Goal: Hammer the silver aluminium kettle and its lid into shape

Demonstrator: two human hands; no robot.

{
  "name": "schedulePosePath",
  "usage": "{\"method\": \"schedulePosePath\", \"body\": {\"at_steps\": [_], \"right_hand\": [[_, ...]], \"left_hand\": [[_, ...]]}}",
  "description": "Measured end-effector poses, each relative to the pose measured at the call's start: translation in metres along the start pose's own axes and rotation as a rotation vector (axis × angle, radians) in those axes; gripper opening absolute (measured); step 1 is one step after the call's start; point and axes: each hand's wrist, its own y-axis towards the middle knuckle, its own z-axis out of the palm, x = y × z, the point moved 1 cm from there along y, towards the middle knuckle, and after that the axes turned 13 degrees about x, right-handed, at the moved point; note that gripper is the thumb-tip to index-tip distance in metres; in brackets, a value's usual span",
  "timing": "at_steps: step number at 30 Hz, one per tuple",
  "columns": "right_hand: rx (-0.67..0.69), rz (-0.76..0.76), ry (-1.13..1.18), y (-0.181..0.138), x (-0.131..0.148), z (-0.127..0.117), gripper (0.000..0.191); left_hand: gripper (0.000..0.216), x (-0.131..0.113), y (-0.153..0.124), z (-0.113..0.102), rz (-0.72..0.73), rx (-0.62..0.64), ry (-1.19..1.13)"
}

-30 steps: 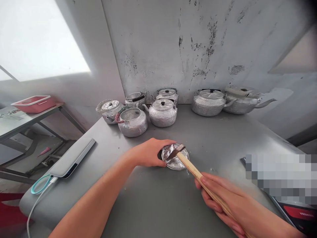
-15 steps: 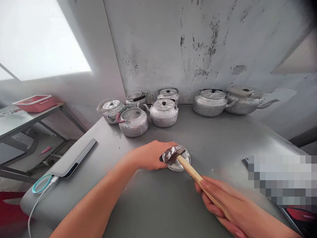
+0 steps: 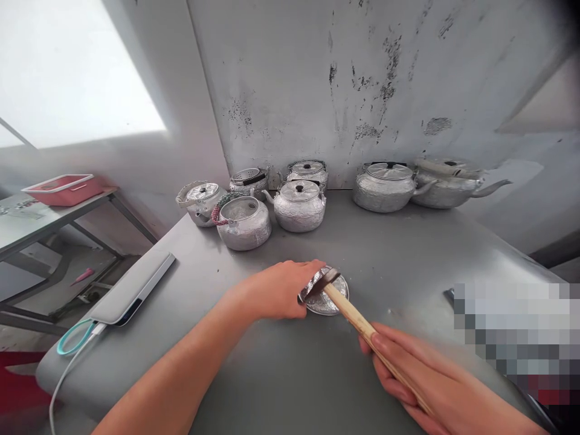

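Observation:
Near the middle of the grey table lies a round, shiny metal lid (image 3: 333,303). My left hand (image 3: 283,290) is closed on its left edge, where a shiny curved part looks tilted up; most of the fingertips are hidden. In my right hand (image 3: 403,368) is a hammer (image 3: 351,312), gripped by its pale wooden handle. The dark metal head lies over the upper part of the lid and appears to touch it. Behind the lid stand an open kettle (image 3: 247,232) without a lid and a lidded kettle (image 3: 299,208), both dented silver metal.
Several more metal kettles (image 3: 384,190) stand along the stained wall. A grey power bank (image 3: 133,290) with a cable lies at the table's left. At right is a dark-edged object, mostly blurred out. A red basket (image 3: 66,192) sits on a side table.
My left hand has shifted slightly at the lid's edge, its thumb less visible, and the shiny part beside it looks more tilted. The hammer has barely moved.

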Motion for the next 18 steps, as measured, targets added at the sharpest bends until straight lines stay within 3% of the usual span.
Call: {"method": "schedulePosePath", "body": {"at_steps": [12, 18], "right_hand": [[0.000, 0.033, 0.007, 0.004, -0.021, -0.002, 0.046], [-0.015, 0.009, 0.012, 0.004, -0.019, -0.004, 0.045]], "left_hand": [[0.077, 0.003, 0.003, 0.003, -0.019, -0.011, -0.007], [0.076, 0.002, 0.002, 0.002, -0.030, -0.003, -0.023]]}}
